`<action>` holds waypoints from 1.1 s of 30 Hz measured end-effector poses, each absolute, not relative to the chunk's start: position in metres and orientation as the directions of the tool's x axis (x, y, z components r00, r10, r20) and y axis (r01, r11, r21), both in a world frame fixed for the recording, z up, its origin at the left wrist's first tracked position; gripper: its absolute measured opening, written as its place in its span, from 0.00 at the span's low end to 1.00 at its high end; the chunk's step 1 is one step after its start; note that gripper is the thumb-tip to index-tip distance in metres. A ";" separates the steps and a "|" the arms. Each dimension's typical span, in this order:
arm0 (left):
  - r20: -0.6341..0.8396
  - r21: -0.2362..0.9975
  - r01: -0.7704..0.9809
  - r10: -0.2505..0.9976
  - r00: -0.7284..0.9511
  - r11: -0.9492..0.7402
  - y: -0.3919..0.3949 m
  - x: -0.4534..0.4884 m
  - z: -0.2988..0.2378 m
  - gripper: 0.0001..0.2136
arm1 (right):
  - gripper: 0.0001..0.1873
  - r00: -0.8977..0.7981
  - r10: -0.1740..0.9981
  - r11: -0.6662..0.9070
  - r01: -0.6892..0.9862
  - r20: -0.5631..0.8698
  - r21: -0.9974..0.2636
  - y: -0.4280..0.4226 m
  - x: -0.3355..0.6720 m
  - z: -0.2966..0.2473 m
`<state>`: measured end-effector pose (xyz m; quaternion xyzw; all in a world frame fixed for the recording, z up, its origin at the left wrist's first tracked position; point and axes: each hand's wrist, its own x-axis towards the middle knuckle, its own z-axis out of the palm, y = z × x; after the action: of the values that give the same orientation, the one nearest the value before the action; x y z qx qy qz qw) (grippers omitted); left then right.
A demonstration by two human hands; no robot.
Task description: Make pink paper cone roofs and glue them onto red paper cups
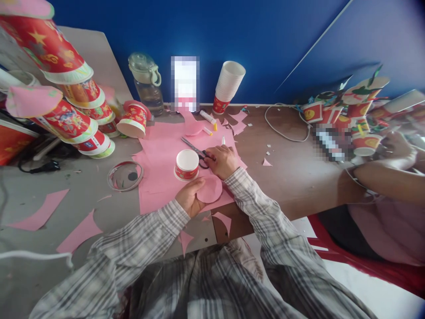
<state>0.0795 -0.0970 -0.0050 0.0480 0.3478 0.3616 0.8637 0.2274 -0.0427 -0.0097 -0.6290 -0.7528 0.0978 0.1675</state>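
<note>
My left hand [190, 197] pinches a round piece of pink paper [210, 189] near the front edge of the pink sheets. Beside it, my right hand [224, 160] has its fingers curled at the dark handles of a pair of scissors [192, 145], whose blades point away to the upper left, slightly apart. A white pointed tip [223, 141] shows just beyond the right hand; what it belongs to is hidden. A red patterned paper cup [187, 165] stands upside down between the hands, its white base up. Pink sheets [159, 150] lie beneath all of these.
Stacked red cups [71, 71] lean at the left. A tape roll [125, 176], pink scraps [79, 230] and a water bottle [146, 84] are nearby. White cups [229, 84] stand at the back. Another person's arm [392, 177] rests at the right, near decorated cups [355, 106].
</note>
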 end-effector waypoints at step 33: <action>-0.535 0.325 -0.515 0.604 0.591 0.793 -0.097 0.075 -0.006 0.14 | 0.22 0.143 0.971 -0.046 0.897 0.190 -0.439 -0.005 0.272 0.001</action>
<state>0.0753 -0.0974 -0.0064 0.0679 0.3250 0.3146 0.8893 0.2720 -0.0054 0.0014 -0.7189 -0.6498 0.0794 0.2339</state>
